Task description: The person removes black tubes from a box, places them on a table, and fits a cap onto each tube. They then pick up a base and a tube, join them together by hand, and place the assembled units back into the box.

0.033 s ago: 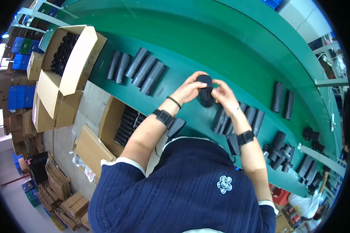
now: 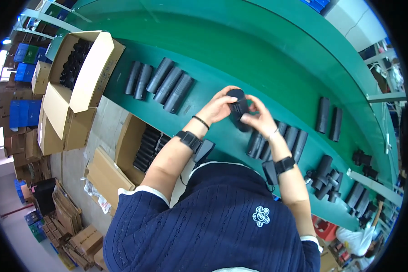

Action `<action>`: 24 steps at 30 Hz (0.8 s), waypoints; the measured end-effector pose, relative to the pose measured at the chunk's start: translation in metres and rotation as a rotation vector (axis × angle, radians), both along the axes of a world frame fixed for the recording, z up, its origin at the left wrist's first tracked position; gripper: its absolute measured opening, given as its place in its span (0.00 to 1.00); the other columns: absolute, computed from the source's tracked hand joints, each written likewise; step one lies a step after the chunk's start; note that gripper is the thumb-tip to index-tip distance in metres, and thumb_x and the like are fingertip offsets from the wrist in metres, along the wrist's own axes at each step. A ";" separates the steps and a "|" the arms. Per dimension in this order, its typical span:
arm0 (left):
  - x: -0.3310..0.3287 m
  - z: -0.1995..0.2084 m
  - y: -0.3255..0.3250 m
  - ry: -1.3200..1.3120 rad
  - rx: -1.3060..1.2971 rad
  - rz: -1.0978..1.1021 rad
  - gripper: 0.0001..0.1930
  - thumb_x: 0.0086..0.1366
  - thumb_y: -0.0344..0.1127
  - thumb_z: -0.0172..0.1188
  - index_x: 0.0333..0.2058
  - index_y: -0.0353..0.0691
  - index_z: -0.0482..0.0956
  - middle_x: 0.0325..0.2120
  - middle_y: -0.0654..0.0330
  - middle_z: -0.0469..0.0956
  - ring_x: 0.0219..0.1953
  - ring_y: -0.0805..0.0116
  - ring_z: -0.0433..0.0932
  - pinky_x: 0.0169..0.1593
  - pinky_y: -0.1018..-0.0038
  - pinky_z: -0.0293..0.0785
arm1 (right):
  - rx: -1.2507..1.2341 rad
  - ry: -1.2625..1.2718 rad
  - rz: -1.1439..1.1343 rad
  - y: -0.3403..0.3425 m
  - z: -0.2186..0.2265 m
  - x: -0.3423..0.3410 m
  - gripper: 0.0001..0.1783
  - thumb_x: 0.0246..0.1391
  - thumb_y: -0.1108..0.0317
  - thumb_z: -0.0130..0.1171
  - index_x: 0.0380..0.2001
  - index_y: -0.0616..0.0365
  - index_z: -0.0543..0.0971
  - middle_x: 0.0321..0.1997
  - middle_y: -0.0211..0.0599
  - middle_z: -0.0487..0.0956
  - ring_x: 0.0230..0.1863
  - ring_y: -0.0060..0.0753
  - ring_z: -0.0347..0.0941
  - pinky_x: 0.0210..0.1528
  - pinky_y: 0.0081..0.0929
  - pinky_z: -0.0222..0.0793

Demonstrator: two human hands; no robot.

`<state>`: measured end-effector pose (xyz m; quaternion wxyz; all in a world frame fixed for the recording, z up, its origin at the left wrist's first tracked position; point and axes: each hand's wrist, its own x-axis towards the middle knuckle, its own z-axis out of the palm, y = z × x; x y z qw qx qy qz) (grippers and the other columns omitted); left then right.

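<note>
Upper left: open carton (image 2: 93,72), filled with small black parts (image 2: 76,63). Left of centre: lower carton (image 2: 126,138), holding dark tubes (image 2: 144,152) in rows. Frame centre: the left hand (image 2: 219,108) grips the upper end of a black tube (image 2: 238,109), tilted above the green bench (image 2: 208,93). The tube looks light, stiff and rather smooth; its mid-barrel should offer the surest hold. The right hand (image 2: 261,119), part-curled and blurred, is at the tube's right side; whether it grips cannot be determined.
</note>
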<state>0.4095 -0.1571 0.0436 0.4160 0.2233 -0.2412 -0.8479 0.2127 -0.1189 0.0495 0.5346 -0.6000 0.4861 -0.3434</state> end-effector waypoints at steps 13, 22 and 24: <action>-0.013 0.048 0.031 -0.675 -0.819 0.202 0.35 0.49 0.33 0.68 0.58 0.42 0.66 0.53 0.53 0.64 0.54 0.59 0.67 0.55 0.67 0.67 | -0.227 0.117 -0.084 0.031 0.010 0.010 0.46 0.38 0.74 0.68 0.61 0.54 0.56 0.55 0.47 0.69 0.56 0.42 0.68 0.55 0.35 0.66; -0.017 0.044 0.031 -0.730 -0.893 0.199 0.28 0.51 0.33 0.67 0.53 0.44 0.73 0.51 0.55 0.68 0.54 0.59 0.68 0.55 0.65 0.67 | -0.229 0.167 -0.118 0.038 0.007 0.007 0.47 0.36 0.74 0.69 0.61 0.55 0.56 0.56 0.47 0.69 0.55 0.41 0.69 0.55 0.35 0.66; -0.020 0.043 0.030 -0.739 -0.929 0.215 0.27 0.51 0.33 0.67 0.53 0.44 0.74 0.51 0.55 0.67 0.53 0.58 0.68 0.55 0.65 0.68 | -0.220 0.147 -0.147 0.038 0.011 0.007 0.47 0.36 0.74 0.69 0.60 0.56 0.56 0.56 0.47 0.68 0.56 0.40 0.68 0.55 0.35 0.66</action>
